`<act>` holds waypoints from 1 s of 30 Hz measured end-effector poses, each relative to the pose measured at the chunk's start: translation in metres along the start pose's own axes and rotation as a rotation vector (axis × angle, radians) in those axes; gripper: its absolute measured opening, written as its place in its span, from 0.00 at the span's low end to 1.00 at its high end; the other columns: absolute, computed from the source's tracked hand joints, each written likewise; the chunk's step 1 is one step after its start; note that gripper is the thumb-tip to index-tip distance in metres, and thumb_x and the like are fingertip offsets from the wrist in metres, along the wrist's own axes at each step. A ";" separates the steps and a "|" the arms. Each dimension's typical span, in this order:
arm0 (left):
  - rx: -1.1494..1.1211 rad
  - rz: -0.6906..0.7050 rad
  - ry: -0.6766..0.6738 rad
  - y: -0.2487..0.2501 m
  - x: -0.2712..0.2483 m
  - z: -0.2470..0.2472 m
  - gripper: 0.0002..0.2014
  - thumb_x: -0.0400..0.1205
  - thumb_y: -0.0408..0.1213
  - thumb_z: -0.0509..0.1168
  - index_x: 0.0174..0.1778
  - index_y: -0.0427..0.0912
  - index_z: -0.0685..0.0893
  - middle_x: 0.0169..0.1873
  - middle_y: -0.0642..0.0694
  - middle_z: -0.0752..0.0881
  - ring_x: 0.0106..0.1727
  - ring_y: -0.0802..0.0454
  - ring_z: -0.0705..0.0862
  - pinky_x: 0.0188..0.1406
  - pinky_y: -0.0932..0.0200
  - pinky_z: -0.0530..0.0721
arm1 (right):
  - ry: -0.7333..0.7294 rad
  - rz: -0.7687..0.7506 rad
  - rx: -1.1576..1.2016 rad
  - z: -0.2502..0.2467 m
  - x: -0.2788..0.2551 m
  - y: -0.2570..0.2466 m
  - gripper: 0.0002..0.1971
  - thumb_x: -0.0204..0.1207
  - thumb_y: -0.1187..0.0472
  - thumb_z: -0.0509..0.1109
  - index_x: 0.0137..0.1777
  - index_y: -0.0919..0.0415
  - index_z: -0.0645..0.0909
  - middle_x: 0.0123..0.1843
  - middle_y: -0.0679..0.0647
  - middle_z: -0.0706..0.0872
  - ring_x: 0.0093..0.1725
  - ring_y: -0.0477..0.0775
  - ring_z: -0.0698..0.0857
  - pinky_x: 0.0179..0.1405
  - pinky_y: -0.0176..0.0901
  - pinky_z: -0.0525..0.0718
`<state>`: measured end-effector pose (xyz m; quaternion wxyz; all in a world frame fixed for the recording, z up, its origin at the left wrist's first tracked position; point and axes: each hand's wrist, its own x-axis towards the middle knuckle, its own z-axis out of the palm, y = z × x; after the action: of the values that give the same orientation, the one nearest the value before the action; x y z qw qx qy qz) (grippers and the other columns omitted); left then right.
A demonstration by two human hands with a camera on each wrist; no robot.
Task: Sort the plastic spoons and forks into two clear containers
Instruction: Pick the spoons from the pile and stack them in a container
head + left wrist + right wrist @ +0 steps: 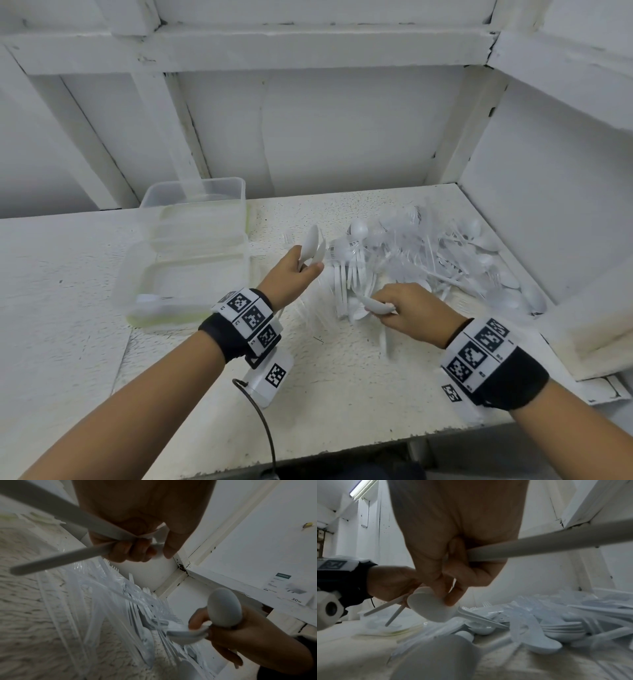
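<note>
The left hand was curled round the handles of two white spoons, bowls up, just right of the containers. The right hand was clamped on another spoon — its handle ran back through the palm, as the right wrist view showed — at the near edge of the pile on the surface.

Both grips were closed on spoons only, so the step in hand appeared to be gathering spoons for one container. To do it well, the bowls should probably be kept nested and the handles aligned, so the bundle drops in as one; the right hand would do best to lift clear of the fork tines before crossing to the left, lest loose pieces drag along.

The containers were clear and overlapping in the head view — how many stood there, and which was meant for spoons, could not be told. The near one held something pale at its front edge, too blurred to name. Clear cutlery in the pile merged with the white, and wrapped bundles hid what lay beneath. Both wrist views were dim and blurred.
</note>
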<state>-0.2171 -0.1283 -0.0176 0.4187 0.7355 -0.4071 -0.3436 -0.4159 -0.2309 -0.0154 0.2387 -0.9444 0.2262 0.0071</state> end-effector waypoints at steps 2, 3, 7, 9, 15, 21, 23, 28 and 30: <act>-0.004 -0.003 0.007 -0.001 -0.001 -0.001 0.18 0.84 0.42 0.60 0.68 0.40 0.69 0.34 0.49 0.70 0.32 0.54 0.69 0.33 0.60 0.70 | 0.055 -0.042 0.042 0.000 0.010 -0.006 0.05 0.76 0.58 0.71 0.45 0.59 0.84 0.39 0.42 0.78 0.39 0.42 0.77 0.42 0.39 0.73; -0.005 -0.004 0.010 -0.002 -0.001 -0.001 0.19 0.84 0.42 0.60 0.68 0.40 0.69 0.34 0.49 0.70 0.32 0.54 0.69 0.33 0.60 0.69 | 0.075 -0.057 0.056 0.000 0.015 -0.009 0.07 0.75 0.56 0.72 0.45 0.60 0.84 0.42 0.47 0.79 0.41 0.46 0.78 0.43 0.40 0.76; -0.022 -0.009 0.029 -0.004 -0.003 -0.005 0.18 0.83 0.43 0.61 0.67 0.42 0.70 0.34 0.49 0.71 0.32 0.55 0.69 0.34 0.60 0.70 | 0.151 -0.111 0.116 -0.005 0.032 -0.017 0.08 0.73 0.55 0.74 0.42 0.60 0.84 0.43 0.46 0.77 0.39 0.45 0.76 0.40 0.37 0.73; -0.031 -0.016 0.049 -0.007 -0.004 -0.008 0.17 0.83 0.42 0.63 0.66 0.42 0.71 0.33 0.50 0.72 0.32 0.55 0.71 0.35 0.60 0.71 | 0.215 -0.105 0.174 -0.012 0.037 -0.024 0.07 0.75 0.55 0.71 0.38 0.54 0.79 0.37 0.43 0.76 0.35 0.39 0.74 0.36 0.27 0.70; 0.145 0.066 -0.022 -0.002 -0.012 -0.007 0.16 0.84 0.41 0.60 0.65 0.37 0.78 0.36 0.53 0.77 0.34 0.59 0.74 0.39 0.62 0.73 | 0.464 0.137 0.750 -0.036 0.036 -0.030 0.15 0.86 0.55 0.52 0.58 0.65 0.74 0.44 0.55 0.85 0.46 0.58 0.85 0.46 0.36 0.84; 0.710 0.297 -0.434 0.006 -0.027 0.032 0.14 0.81 0.47 0.64 0.54 0.40 0.84 0.45 0.48 0.82 0.41 0.53 0.77 0.37 0.64 0.72 | 0.518 0.157 0.772 -0.040 0.019 -0.012 0.03 0.84 0.52 0.55 0.52 0.49 0.67 0.32 0.49 0.74 0.22 0.39 0.75 0.24 0.39 0.77; 0.950 0.335 -0.518 0.001 -0.029 0.043 0.16 0.80 0.47 0.64 0.59 0.41 0.83 0.53 0.45 0.78 0.47 0.48 0.80 0.40 0.59 0.73 | 0.428 0.160 0.630 -0.035 0.013 -0.001 0.10 0.81 0.52 0.61 0.59 0.50 0.67 0.40 0.45 0.79 0.35 0.37 0.80 0.37 0.34 0.80; 1.078 0.379 -0.472 -0.005 -0.031 0.048 0.15 0.84 0.39 0.57 0.64 0.39 0.80 0.62 0.43 0.73 0.50 0.40 0.81 0.40 0.54 0.75 | 0.215 0.213 0.256 -0.014 -0.007 0.011 0.10 0.81 0.60 0.63 0.61 0.58 0.76 0.51 0.51 0.84 0.50 0.51 0.83 0.50 0.38 0.79; 0.954 0.410 -0.388 -0.004 -0.029 0.041 0.14 0.84 0.39 0.58 0.62 0.38 0.80 0.62 0.45 0.74 0.50 0.45 0.81 0.41 0.57 0.74 | 0.219 0.215 0.253 -0.010 -0.015 0.013 0.13 0.83 0.57 0.61 0.63 0.59 0.79 0.54 0.55 0.87 0.53 0.54 0.84 0.54 0.45 0.79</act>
<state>-0.2630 -0.1149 -0.0329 0.0147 0.6725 -0.7221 -0.1617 -0.4363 -0.2395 -0.0108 0.3272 -0.8724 0.3493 -0.0987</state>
